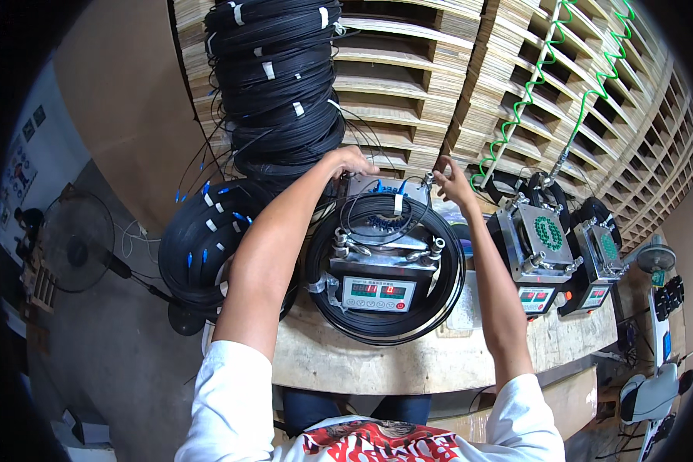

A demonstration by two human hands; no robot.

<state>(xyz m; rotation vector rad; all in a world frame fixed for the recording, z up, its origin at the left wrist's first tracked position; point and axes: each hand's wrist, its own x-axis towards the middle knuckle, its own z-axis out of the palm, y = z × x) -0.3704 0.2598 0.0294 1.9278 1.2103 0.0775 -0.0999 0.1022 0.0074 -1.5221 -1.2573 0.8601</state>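
Note:
My left hand (353, 162) is over the far left corner of a metal plate on a polishing machine (383, 269), its visible fingers stretched to the right and the rest hidden. At the far right corner, my right hand (456, 185) has its index finger and thumb apart beside a metal corner post (430, 178). Nothing shows held in either hand. Blue fibre connectors (390, 186) stand on the plate between my hands. A coil of black cable (323, 316) with a white tag lies around the machine, and its lit display panel (379, 294) faces me.
More black cable coils (192, 269) with blue connectors lie to the left, under a tall coil stack (273, 92). Two similar machines (543, 239) stand at the right of the wooden table (362, 373). Pallets (393, 77) rise behind; green spiral hoses (585, 96) hang there. A fan (77, 242) stands left.

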